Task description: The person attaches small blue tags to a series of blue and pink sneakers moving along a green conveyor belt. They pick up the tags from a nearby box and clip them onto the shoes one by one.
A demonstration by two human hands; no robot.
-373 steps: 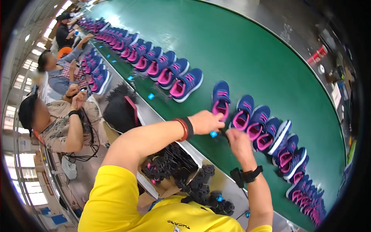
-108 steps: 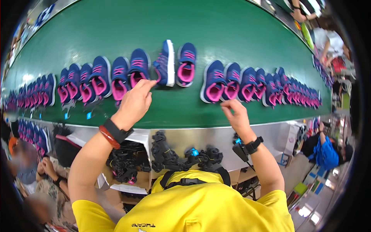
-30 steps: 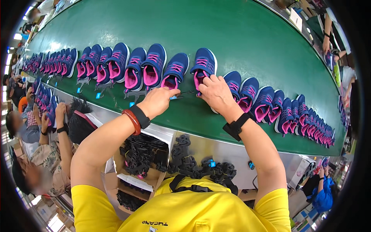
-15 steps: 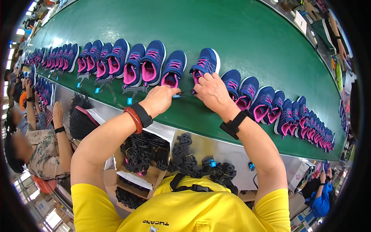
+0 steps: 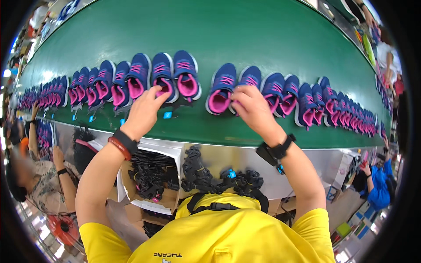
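Navy sneakers with pink laces and linings stand in a long row, heels toward me. My left hand (image 5: 142, 110) reaches to the heel of a sneaker (image 5: 161, 65), its thumb and forefinger apart. That sneaker stands close beside another sneaker (image 5: 186, 61). A dark shoe hanger (image 5: 176, 105) with a blue tag (image 5: 167, 115) lies at their heels. Across a gap to the right, my right hand (image 5: 254, 107) has its fingers bent in at the heel of a sneaker (image 5: 250, 73), between it and the sneaker (image 5: 221, 83) on its left. The hand covers that heel, and what the fingers grip is hidden.
The row runs along a green table (image 5: 184, 22). Below its near edge, a cardboard box (image 5: 172, 192) holds black hangers, and bundled black hangers (image 5: 199, 168) lie beside it. A co-worker (image 5: 48, 175) sits at the left; another in blue (image 5: 379, 184) is at the right.
The row has shifted left in view. The two sneakers that stood apart at my hands are now close together, with the tag at their heels. My right hand has moved to another sneaker.
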